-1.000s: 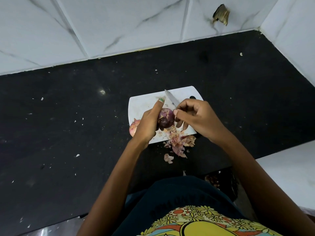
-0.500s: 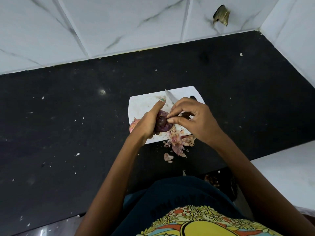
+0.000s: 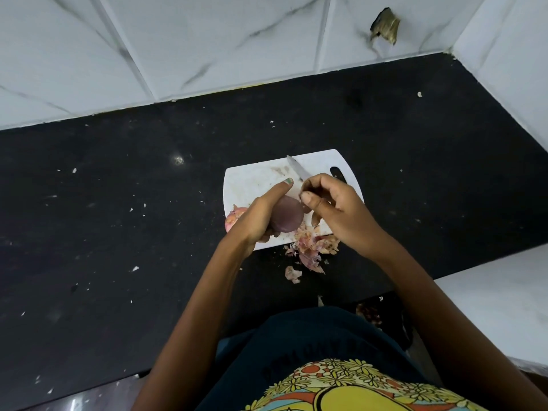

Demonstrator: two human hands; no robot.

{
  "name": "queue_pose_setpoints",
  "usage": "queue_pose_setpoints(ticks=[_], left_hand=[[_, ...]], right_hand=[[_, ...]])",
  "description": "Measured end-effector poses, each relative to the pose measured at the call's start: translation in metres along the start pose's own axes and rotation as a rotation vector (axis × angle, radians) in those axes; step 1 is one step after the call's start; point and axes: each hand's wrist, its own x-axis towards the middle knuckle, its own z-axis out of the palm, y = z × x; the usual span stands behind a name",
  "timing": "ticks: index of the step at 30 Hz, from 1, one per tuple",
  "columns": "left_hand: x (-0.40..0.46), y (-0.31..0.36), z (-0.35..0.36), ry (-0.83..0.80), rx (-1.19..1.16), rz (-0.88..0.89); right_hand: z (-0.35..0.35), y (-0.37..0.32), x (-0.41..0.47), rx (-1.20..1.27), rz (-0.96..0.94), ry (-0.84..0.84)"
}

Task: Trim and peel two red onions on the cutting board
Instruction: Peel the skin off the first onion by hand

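Observation:
A dark purple peeled red onion [image 3: 288, 215] is gripped in my left hand [image 3: 261, 215] above the near edge of the white cutting board [image 3: 255, 179]. My right hand [image 3: 335, 209] is beside the onion on its right, fingers curled around a knife whose blade [image 3: 298, 169] points away toward the board's far edge. Thumb and forefinger of that hand pinch close together near the onion's top. A second onion [image 3: 234, 216], pinkish with skin on, peeks out at the board's left edge, mostly hidden behind my left hand.
Loose onion skins [image 3: 311, 247] are piled at the board's near edge and spill onto the black countertop [image 3: 118, 218]. White tiled walls run along the back and right. A white surface [image 3: 489, 307] lies at lower right.
My right hand has pulled slightly up and away from the onion's top. The left hand has turned the onion, showing a smoother purple face.

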Motion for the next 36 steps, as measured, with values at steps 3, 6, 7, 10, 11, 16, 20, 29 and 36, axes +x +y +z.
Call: queue_pose_setpoints(ticks=[3, 6, 7, 10, 11, 16, 20, 29, 36], left_hand=[[0.0025, -0.0013, -0.0023, 0.003, -0.012, 0.021], [0.0043, -0.0007, -0.0024, -0.006, 0.01, 0.096], [0.0047, -0.0001, -0.002, -0.008, 0.021, 0.126], [0.0045, 0.0005, -0.0018, -0.023, 0.048, 0.178], [0.0044, 0.0002, -0.0018, -0.028, 0.052, 0.184], [0.0024, 0.0002, -0.0005, -0.038, 0.015, 0.172], [-0.0002, 0.0007, 0.0, -0.035, -0.012, 0.14], [-0.0008, 0.0018, -0.0007, -0.027, 0.02, 0.14], [-0.0032, 0.0019, 0.0014, -0.007, 0.003, 0.113]], right_hand=[[-0.0012, -0.0045, -0.0037, 0.142, 0.065, -0.031], [0.0011, -0.0067, -0.0045, 0.147, 0.085, -0.025], [0.0017, -0.007, -0.004, 0.144, 0.09, -0.022], [0.0009, -0.0081, -0.0028, 0.192, 0.116, -0.048], [0.0001, -0.0079, -0.0026, 0.202, 0.121, -0.061], [-0.001, -0.0051, -0.0011, 0.207, 0.114, -0.092], [-0.0007, -0.003, -0.0005, 0.199, 0.114, -0.073], [-0.0006, -0.005, -0.0017, 0.222, 0.122, -0.081], [-0.002, -0.0064, 0.0006, 0.163, 0.11, -0.074]])
